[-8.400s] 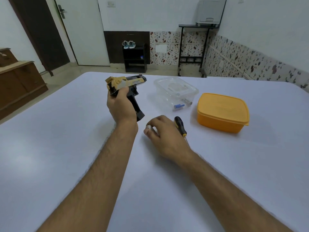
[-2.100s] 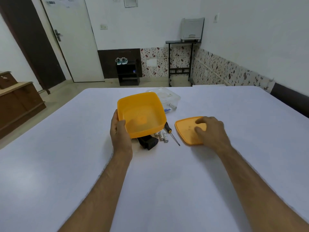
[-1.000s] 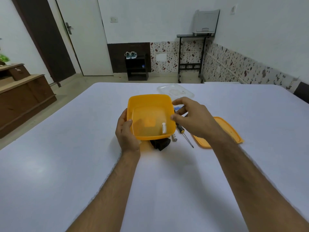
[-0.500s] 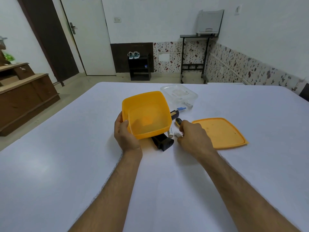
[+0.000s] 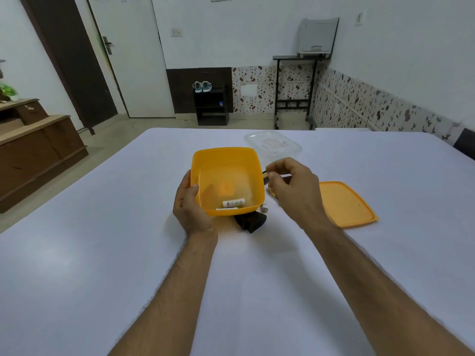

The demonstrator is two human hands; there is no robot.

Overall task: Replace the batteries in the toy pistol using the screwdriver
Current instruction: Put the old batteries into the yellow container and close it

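Note:
My left hand (image 5: 190, 209) grips the left rim of the open orange container (image 5: 205, 160) and tilts it towards me. One white battery (image 5: 233, 202) lies inside near the front wall. Under the container lies the black toy pistol (image 5: 250, 222); only its grip and a bit of its muzzle show. Another battery (image 5: 264, 208) lies on the table beside the grip. My right hand (image 5: 291, 187) hovers at the container's right rim, fingers curled in a pinch as on a small battery that the fingers hide. A sliver of the screwdriver (image 5: 271, 193) shows under that hand.
The orange lid (image 5: 345, 205) lies flat on the white table (image 5: 102, 253) to the right of my right hand. A clear plastic box (image 5: 272, 146) stands just behind the orange container. A wooden cabinet (image 5: 38, 150) stands off the table's left side.
My right hand has risen from the batteries on the table to the container's right rim. Fewer batteries lie on the table. My left hand still holds the container.

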